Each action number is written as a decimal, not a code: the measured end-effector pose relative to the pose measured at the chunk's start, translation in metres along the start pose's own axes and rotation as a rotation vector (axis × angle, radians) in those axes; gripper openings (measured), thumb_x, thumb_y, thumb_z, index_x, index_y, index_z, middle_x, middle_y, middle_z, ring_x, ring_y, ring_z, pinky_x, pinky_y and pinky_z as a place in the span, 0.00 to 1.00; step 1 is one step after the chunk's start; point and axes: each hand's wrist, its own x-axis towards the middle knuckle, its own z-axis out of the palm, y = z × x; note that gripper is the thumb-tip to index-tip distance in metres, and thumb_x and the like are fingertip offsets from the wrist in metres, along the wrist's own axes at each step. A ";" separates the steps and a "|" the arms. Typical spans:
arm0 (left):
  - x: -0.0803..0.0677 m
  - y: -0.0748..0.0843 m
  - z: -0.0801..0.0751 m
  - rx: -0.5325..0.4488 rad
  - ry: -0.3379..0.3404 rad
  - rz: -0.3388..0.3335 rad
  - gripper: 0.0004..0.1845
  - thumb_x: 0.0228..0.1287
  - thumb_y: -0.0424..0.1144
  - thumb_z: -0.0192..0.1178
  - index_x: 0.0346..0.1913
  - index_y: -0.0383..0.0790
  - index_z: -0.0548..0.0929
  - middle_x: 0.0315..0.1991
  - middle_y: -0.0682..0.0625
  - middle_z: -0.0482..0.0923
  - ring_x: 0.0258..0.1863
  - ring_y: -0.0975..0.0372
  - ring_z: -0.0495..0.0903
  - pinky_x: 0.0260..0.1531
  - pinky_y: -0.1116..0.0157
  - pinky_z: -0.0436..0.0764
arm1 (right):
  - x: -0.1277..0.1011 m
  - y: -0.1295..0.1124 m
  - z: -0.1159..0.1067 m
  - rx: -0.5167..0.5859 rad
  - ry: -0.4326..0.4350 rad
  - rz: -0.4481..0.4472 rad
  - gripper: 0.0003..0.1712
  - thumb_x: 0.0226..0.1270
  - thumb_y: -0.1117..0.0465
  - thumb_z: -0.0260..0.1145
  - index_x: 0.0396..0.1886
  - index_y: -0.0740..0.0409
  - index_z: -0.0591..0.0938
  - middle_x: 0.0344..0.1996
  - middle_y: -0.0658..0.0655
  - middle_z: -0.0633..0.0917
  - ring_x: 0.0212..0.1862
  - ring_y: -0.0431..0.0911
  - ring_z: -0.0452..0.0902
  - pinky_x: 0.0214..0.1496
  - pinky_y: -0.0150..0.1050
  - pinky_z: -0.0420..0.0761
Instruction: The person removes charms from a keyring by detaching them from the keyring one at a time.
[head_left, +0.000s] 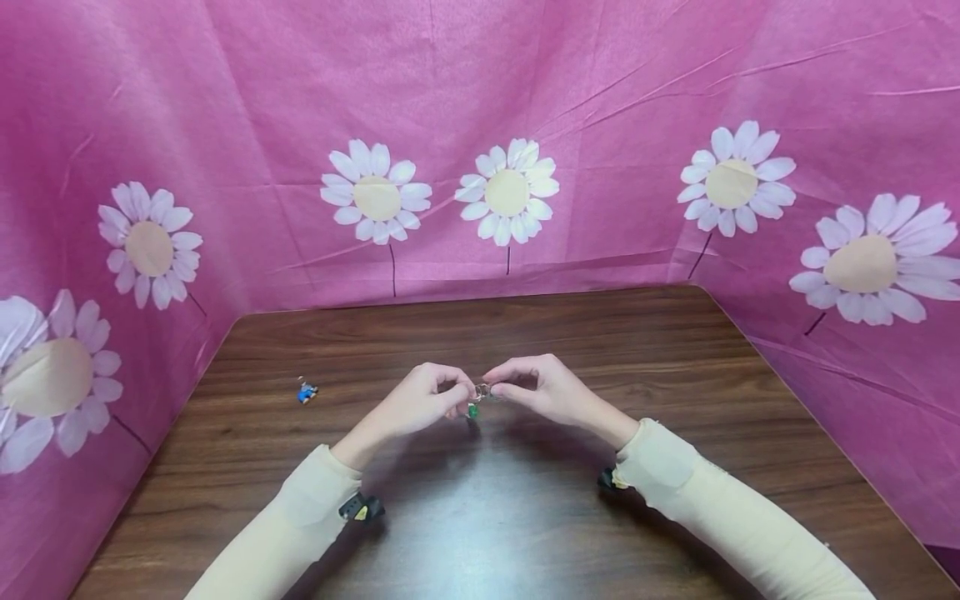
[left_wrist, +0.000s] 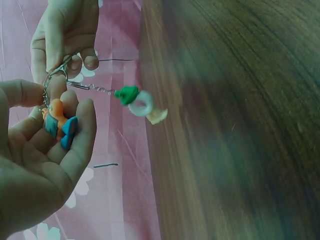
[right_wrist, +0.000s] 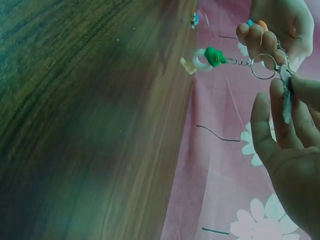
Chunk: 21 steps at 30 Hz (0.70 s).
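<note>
My left hand pinches the short chain of an orange and blue figure charm between thumb and forefinger; the charm lies against its other fingers. My right hand faces it and pinches a metal key between thumb and fingers. Between both hands are linked metal split rings. From one of them a second charm, green, white and pale yellow, hangs on a small chain over the table. In the head view, the fingers hide most of the rings and the orange charm.
A small blue figure charm lies on the brown wooden table, left of the hands. Pink cloth with white daisies stands around the table's back and sides. A dark band with a device sits at the left sleeve.
</note>
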 end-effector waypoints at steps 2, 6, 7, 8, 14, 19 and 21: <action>0.000 0.000 0.001 0.008 -0.008 0.003 0.10 0.73 0.33 0.55 0.39 0.35 0.87 0.27 0.45 0.83 0.27 0.54 0.83 0.26 0.68 0.81 | -0.001 -0.002 0.001 -0.023 -0.001 0.005 0.11 0.69 0.64 0.71 0.49 0.60 0.87 0.38 0.47 0.90 0.40 0.42 0.86 0.41 0.40 0.86; 0.000 0.001 0.001 0.064 -0.014 0.018 0.09 0.72 0.34 0.56 0.38 0.36 0.87 0.25 0.49 0.82 0.26 0.57 0.82 0.24 0.69 0.79 | -0.001 -0.007 0.002 -0.077 -0.024 -0.017 0.13 0.67 0.64 0.73 0.49 0.60 0.86 0.33 0.47 0.89 0.36 0.41 0.85 0.36 0.38 0.85; 0.000 0.001 0.002 0.081 -0.016 0.023 0.09 0.72 0.34 0.56 0.37 0.36 0.87 0.25 0.49 0.82 0.26 0.59 0.81 0.23 0.69 0.78 | -0.001 -0.008 0.002 -0.092 -0.028 -0.018 0.13 0.67 0.63 0.73 0.49 0.59 0.86 0.32 0.46 0.89 0.36 0.41 0.85 0.36 0.38 0.85; 0.000 0.001 0.002 0.100 -0.017 0.033 0.09 0.71 0.34 0.56 0.37 0.37 0.87 0.25 0.49 0.82 0.25 0.61 0.80 0.22 0.70 0.76 | 0.000 -0.008 0.002 -0.104 -0.031 -0.022 0.13 0.67 0.63 0.73 0.49 0.59 0.86 0.32 0.46 0.89 0.36 0.40 0.85 0.36 0.37 0.85; -0.001 0.001 0.002 0.169 -0.026 0.078 0.09 0.71 0.35 0.57 0.37 0.40 0.87 0.24 0.50 0.82 0.21 0.70 0.74 0.19 0.71 0.70 | -0.002 -0.007 0.002 -0.088 -0.019 -0.012 0.15 0.68 0.65 0.71 0.53 0.58 0.84 0.32 0.45 0.88 0.36 0.40 0.84 0.36 0.40 0.84; -0.001 0.001 0.003 0.175 -0.054 0.092 0.10 0.72 0.35 0.56 0.36 0.40 0.87 0.24 0.50 0.82 0.20 0.70 0.73 0.19 0.71 0.70 | -0.004 -0.006 0.003 -0.085 -0.016 -0.007 0.14 0.70 0.65 0.69 0.53 0.57 0.83 0.33 0.44 0.88 0.36 0.40 0.84 0.36 0.42 0.82; -0.001 0.002 0.003 0.196 -0.063 0.095 0.10 0.73 0.36 0.56 0.35 0.41 0.87 0.24 0.51 0.82 0.21 0.70 0.74 0.20 0.71 0.71 | -0.003 -0.008 0.003 -0.100 -0.035 -0.013 0.14 0.70 0.65 0.69 0.53 0.58 0.83 0.33 0.45 0.89 0.36 0.39 0.84 0.35 0.40 0.82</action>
